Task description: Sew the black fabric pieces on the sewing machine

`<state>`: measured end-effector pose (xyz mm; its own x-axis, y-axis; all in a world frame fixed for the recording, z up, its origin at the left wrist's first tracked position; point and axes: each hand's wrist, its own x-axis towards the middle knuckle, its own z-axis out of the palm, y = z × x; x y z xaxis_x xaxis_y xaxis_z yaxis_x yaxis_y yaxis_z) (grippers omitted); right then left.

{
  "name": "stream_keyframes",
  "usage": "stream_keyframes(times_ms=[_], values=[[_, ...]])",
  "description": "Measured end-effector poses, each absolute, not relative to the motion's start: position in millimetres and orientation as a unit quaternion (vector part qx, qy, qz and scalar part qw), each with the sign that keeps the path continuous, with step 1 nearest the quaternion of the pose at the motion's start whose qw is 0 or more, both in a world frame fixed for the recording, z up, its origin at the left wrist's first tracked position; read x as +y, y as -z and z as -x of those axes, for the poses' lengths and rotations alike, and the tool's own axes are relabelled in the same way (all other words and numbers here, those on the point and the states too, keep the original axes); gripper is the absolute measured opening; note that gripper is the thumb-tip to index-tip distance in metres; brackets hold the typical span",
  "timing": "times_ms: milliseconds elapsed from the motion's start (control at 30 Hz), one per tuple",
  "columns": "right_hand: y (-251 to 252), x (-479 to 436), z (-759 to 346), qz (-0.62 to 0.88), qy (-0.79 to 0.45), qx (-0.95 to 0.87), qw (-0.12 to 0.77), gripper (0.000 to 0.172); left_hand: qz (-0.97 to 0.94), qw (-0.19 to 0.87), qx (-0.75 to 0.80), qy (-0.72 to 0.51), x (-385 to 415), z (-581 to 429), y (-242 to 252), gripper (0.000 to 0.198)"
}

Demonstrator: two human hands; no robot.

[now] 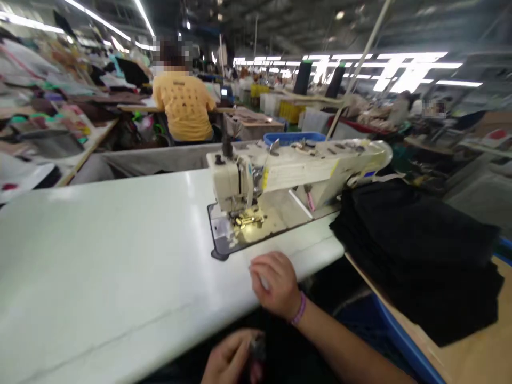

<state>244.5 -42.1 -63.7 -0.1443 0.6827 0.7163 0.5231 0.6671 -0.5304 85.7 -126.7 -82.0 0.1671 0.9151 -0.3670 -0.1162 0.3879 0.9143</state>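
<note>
My right hand (276,285), with a purple band at the wrist, is at the front edge of the white table (132,266). Its fingers are curled in a pinch; anything between the fingertips is too small to make out. Lower down, over my dark lap, my left hand (228,357) is closed around a small dark grey object (258,346) with a pinkish part below; blur hides its kind. Beyond my right hand stands a cream sewing machine (296,168), its lamp lighting the needle area. Neither hand touches the machine.
To the right, a stack of black fabric pieces (416,250) lies on a wooden board (480,341). A blue basket (294,138) is behind the machine. Farther back, a person in a yellow shirt (182,104) sits facing away. Two dark thread cones (303,79) stand behind the machine.
</note>
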Motion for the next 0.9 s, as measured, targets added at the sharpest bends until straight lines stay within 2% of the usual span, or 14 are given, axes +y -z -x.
stream_keyframes(times_ms=[67,200,300,433,600,767,900], values=[[57,-49,-250,0.411,-0.147,-0.735,0.519,0.014,-0.379,0.662,0.513,-0.393,-140,-86,71,0.045],[41,-77,-256,0.432,-0.327,-0.657,0.524,0.027,-0.378,0.600,0.532,-0.463,-133,-87,48,0.040],[31,-100,-255,0.428,-0.499,-0.567,0.496,0.031,-0.390,0.587,0.521,-0.481,-127,-87,41,0.034],[24,-110,-253,0.385,-0.644,-0.485,0.450,0.030,-0.431,0.570,0.502,-0.487,-126,-87,45,0.031],[21,-99,-249,0.382,-0.675,-0.412,0.478,0.032,-0.478,0.508,0.508,-0.505,-125,-84,48,0.025],[19,-85,-244,0.368,-0.684,-0.302,0.552,0.032,-0.552,0.366,0.503,-0.555,-123,-74,47,0.017],[16,-76,-247,0.326,-0.727,-0.199,0.571,0.030,-0.538,0.358,0.488,-0.586,-120,-72,43,0.017]])
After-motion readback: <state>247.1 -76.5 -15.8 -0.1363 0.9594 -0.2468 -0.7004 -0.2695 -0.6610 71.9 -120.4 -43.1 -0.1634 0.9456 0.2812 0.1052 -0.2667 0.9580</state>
